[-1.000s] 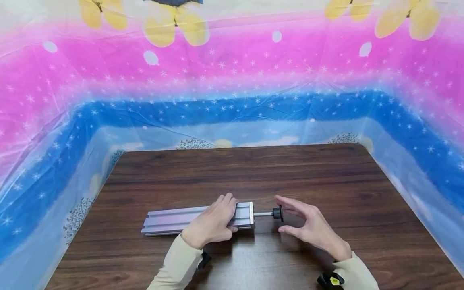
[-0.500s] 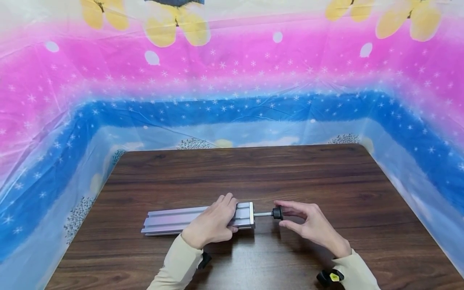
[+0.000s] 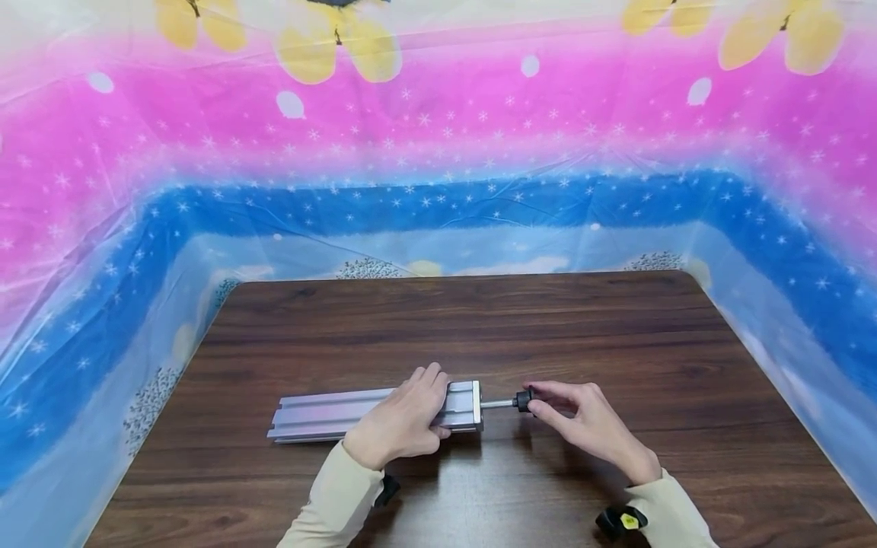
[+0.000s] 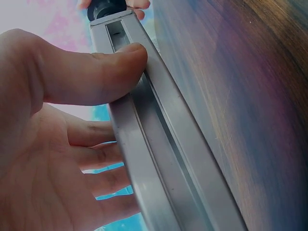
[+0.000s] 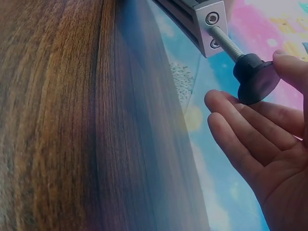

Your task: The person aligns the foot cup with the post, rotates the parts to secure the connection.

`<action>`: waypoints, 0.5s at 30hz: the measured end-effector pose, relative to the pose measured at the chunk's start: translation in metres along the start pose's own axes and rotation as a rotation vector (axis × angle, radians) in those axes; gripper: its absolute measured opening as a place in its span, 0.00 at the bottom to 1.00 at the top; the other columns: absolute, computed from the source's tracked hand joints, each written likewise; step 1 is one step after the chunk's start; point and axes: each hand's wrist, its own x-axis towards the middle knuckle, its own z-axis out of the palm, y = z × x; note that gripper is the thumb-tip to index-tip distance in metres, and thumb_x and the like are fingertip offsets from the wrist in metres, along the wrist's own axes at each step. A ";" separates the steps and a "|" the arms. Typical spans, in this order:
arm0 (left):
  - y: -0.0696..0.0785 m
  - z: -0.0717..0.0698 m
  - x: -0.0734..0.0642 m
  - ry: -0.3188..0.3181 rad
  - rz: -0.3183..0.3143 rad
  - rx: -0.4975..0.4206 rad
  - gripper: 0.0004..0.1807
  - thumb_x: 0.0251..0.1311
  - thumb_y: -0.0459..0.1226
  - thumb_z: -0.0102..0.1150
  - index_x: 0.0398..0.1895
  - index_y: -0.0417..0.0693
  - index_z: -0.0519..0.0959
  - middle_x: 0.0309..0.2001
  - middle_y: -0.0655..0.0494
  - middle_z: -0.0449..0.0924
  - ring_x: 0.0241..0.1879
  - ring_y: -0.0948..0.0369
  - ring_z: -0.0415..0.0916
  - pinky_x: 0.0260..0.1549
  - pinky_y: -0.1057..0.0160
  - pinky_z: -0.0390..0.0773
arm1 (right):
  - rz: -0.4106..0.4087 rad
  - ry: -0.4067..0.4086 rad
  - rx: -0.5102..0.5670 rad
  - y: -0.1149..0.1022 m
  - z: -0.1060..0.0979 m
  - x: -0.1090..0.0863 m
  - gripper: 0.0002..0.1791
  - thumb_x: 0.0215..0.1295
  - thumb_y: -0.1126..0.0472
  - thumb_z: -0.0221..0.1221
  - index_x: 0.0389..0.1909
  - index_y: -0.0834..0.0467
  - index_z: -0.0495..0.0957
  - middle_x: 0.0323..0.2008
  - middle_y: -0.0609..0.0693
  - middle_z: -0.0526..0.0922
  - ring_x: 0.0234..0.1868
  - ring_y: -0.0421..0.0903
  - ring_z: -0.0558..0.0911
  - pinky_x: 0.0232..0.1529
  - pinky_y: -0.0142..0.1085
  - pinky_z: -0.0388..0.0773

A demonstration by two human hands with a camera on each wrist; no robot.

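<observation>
A grooved aluminium profile lies lengthwise on the table. My left hand grips it near its right end, thumb across the slotted side and the other fingers over the far side. From the silver end plate a threaded rod sticks out, bearing a black levelling foot with a round base. My right hand pinches that foot by its rim, the thumb on one side and fingers on the other. Its lower fingers stretch out past the base in the right wrist view.
The dark wood-grain table has rounded far corners. A printed cloth in pink and blue hangs around its back and sides. Black wrist devices sit at both cuffs.
My right thumb and fingers have come together from a wide spread around the levelling foot to a pinch on its rim. The left hand and the profile stay in place.
</observation>
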 end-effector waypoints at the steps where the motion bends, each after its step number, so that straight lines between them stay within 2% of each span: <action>1: 0.000 0.000 0.000 0.000 0.002 -0.001 0.21 0.49 0.34 0.69 0.45 0.39 0.71 0.37 0.53 0.64 0.35 0.58 0.61 0.40 0.60 0.71 | 0.014 -0.003 0.012 0.000 0.000 0.000 0.18 0.72 0.58 0.61 0.57 0.63 0.82 0.42 0.52 0.91 0.41 0.39 0.89 0.40 0.32 0.84; 5: 0.001 -0.001 0.000 -0.007 -0.003 -0.007 0.21 0.50 0.35 0.69 0.45 0.40 0.71 0.37 0.54 0.64 0.35 0.58 0.61 0.39 0.61 0.70 | 0.050 -0.015 0.049 0.001 0.000 0.001 0.16 0.73 0.58 0.59 0.53 0.66 0.82 0.35 0.53 0.91 0.38 0.44 0.90 0.38 0.31 0.84; 10: 0.001 0.000 -0.001 0.000 0.003 -0.004 0.21 0.49 0.35 0.70 0.43 0.40 0.71 0.37 0.54 0.64 0.35 0.58 0.61 0.39 0.62 0.70 | 0.061 -0.013 0.028 0.002 0.001 0.003 0.14 0.74 0.58 0.57 0.48 0.64 0.84 0.32 0.49 0.91 0.34 0.40 0.89 0.36 0.31 0.84; 12: 0.001 0.000 -0.001 0.004 0.006 -0.002 0.21 0.49 0.35 0.70 0.43 0.40 0.71 0.36 0.54 0.64 0.35 0.58 0.61 0.39 0.62 0.70 | 0.066 -0.009 0.007 0.001 0.001 0.003 0.15 0.75 0.57 0.57 0.49 0.63 0.84 0.33 0.48 0.91 0.34 0.37 0.88 0.37 0.31 0.83; 15: 0.000 0.000 -0.001 0.009 0.011 0.006 0.21 0.49 0.35 0.70 0.42 0.40 0.70 0.36 0.54 0.64 0.35 0.59 0.60 0.38 0.62 0.69 | 0.035 0.011 -0.040 0.001 0.000 0.002 0.16 0.72 0.57 0.61 0.55 0.60 0.82 0.42 0.49 0.90 0.39 0.35 0.87 0.41 0.32 0.83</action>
